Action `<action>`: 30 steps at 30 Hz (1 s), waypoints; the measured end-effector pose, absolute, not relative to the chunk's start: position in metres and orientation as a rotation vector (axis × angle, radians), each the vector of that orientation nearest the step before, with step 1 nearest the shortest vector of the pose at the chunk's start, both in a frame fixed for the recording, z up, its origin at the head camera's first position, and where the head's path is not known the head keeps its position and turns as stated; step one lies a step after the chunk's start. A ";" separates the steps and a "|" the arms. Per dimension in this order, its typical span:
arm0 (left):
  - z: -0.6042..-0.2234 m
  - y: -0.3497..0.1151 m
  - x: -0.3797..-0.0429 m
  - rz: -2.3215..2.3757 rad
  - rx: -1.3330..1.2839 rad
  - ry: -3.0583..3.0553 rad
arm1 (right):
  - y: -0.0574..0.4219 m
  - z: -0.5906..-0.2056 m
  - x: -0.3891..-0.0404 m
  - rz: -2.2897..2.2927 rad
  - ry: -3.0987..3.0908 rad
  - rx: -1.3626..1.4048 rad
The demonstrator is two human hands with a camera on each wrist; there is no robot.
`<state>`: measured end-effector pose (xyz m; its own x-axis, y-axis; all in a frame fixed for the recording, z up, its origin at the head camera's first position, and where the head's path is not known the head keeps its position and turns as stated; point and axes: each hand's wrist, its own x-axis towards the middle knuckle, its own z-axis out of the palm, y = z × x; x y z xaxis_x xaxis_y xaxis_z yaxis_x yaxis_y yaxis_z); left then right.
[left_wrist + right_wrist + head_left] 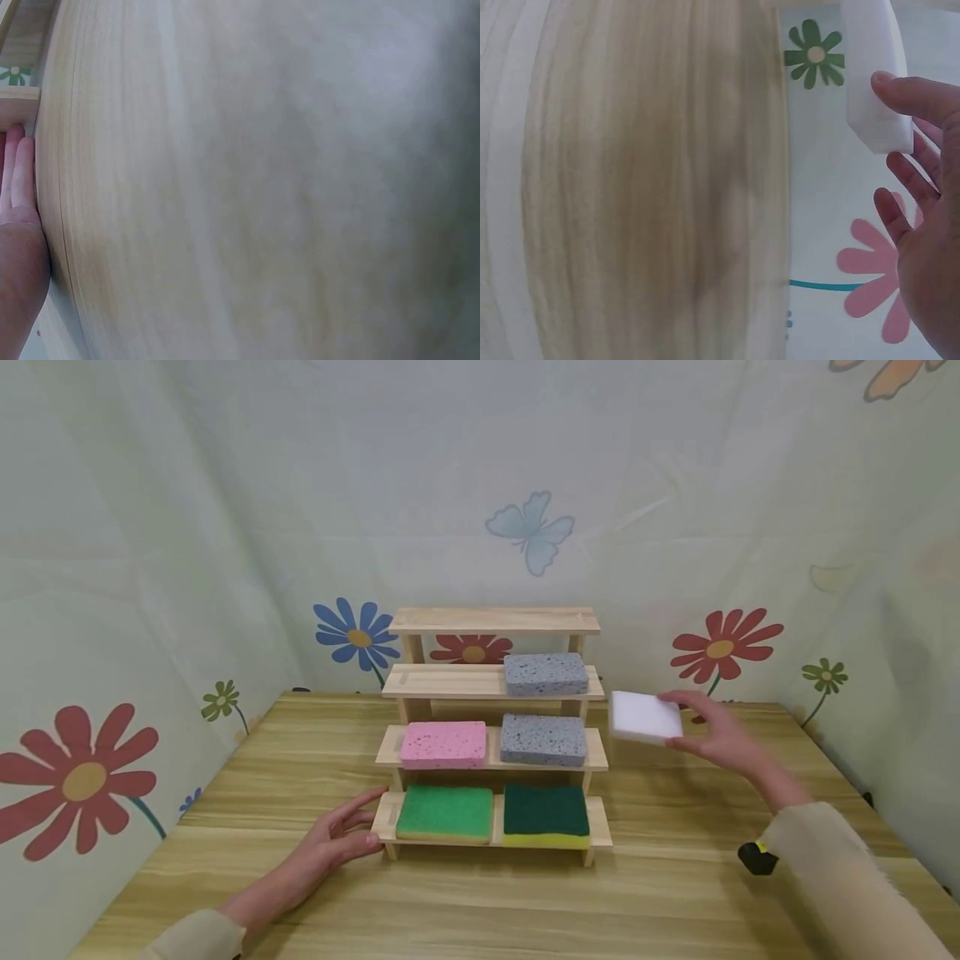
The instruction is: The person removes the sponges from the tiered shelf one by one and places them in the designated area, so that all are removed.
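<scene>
Whitish curtain (450, 460), printed with flowers and butterflies: hangs beyond both hands and along either side of them. Wood-grain table (487, 910): spreads below both hands. Pale wooden stand (495, 620), four stepped levels: between the hands, lowest level at the left fingertips.

Right sleeve (847, 877) and left sleeve (195, 939), both cream: behind their hands, toward the wearer.

Right hand (705, 731): raised above the table, right of the stand; thumb and fingers pinch one end of a white block (645, 718). Left hand (330, 839): fingers largely extended, thumb spread away from them, touching the left end of the lowest level; grip narrow on nothing.

White block: out to the left of the right fingertips, apart from the stand, just beside its right edge.

Sponges, similar in size. Green sponge (446, 812): lowest level, nearest the left hand, just right of it. Dark green sponge (546, 814) with yellow base: same level, farther right of that hand. Pink sponge (444, 744): one level up, beyond the left hand. Lower grey sponge (543, 739): beside the pink, left of the right hand. Upper grey sponge (546, 674): third level, left of and beyond the right hand.
</scene>
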<state>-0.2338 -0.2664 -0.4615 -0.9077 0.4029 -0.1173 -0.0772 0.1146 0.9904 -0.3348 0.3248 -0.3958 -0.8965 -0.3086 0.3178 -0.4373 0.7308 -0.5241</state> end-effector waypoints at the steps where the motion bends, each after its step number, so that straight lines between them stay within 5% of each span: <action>1: -0.461 -0.266 -0.234 1.847 0.317 2.043 | 0.325 -0.398 -0.336 0.906 -2.738 0.595; 30: -0.458 -0.265 -0.233 1.812 0.299 2.077 | 0.329 -0.433 -0.341 0.985 -2.864 0.738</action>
<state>-0.2330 -0.2652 -0.4576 -0.9100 0.3922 -0.1346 -0.0801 0.1522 0.9851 -0.3410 0.3292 -0.4327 -0.8876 -0.4272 0.1722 -0.4427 0.6881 -0.5749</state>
